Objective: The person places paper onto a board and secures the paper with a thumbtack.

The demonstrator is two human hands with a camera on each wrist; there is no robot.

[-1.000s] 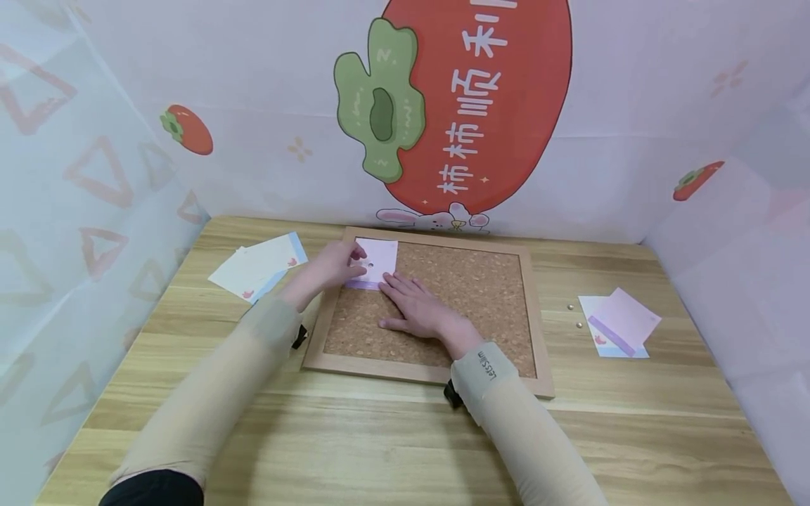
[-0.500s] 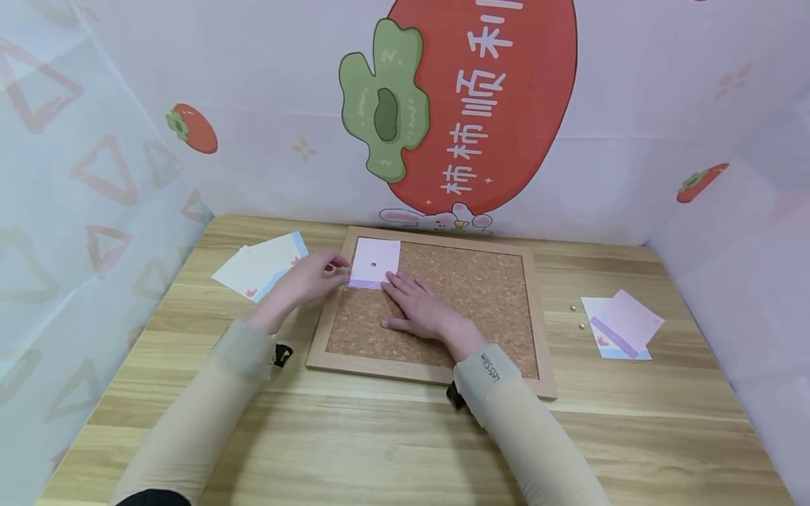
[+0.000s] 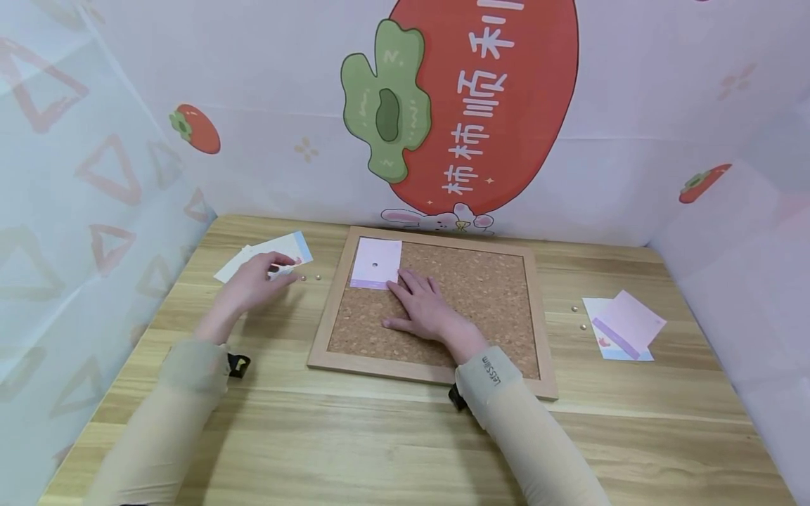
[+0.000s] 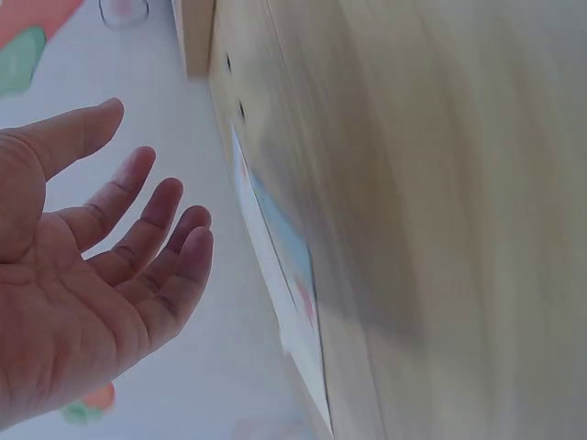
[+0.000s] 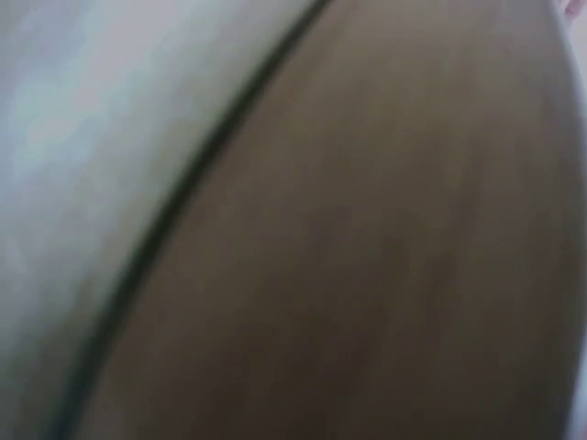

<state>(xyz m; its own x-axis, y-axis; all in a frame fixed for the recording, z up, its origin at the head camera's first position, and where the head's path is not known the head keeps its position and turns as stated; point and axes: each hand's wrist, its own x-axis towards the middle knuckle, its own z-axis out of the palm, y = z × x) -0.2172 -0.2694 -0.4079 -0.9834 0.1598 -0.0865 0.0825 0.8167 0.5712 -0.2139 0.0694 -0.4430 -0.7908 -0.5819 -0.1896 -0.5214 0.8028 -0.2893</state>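
A framed corkboard [image 3: 468,309] lies on the table. In its far left corner is a pink note sheet [image 3: 367,275] with a purple strip, and a small thumbtack [image 3: 375,265] sits in its middle. My right hand [image 3: 425,308] rests flat on the cork, fingers spread, fingertips at the sheet's lower right edge. My left hand [image 3: 253,282] hovers above the white note sheets [image 3: 287,246] left of the board, partly hiding them. In the left wrist view that hand [image 4: 101,247] holds nothing, its fingers loosely bent. Two thumbtacks [image 3: 311,278] lie near its fingertips.
Right of the board lie a pink note sheet [image 3: 633,318], overlapping a white one with a blue strip [image 3: 595,308], and two thumbtacks [image 3: 579,318]. A printed backdrop [image 3: 285,176] stands behind the wooden table [image 3: 354,443]. The right wrist view is blurred.
My left hand has left the pinned pink sheet and moved left to above the white sheets, uncovering the thumbtack in the pink one. My right hand stays on the cork.
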